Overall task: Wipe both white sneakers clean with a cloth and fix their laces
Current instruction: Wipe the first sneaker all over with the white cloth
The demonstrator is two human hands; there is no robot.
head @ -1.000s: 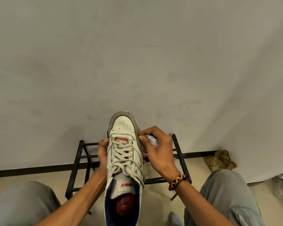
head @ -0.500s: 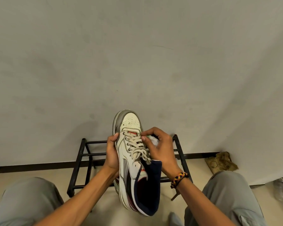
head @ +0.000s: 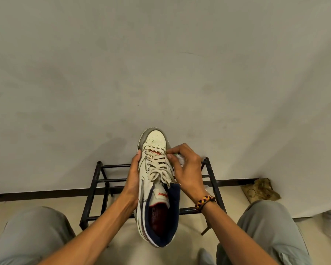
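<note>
Left hand (head: 134,175) cradles the sneaker (head: 157,180); right hand (head: 185,169) pinches a cloth (head: 180,157) against its side. Hard rubbing could twist the shoe loose.

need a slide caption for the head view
Left hand holds a laced white leather sneaker while right hand presses a small white cloth against it.

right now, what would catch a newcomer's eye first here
A white sneaker held up at centre, toe pointing away: the left hand grips its side while the right hand pinches a white cloth by the top of the laces. Behind it, a black metal rack stands against the wall.
</note>
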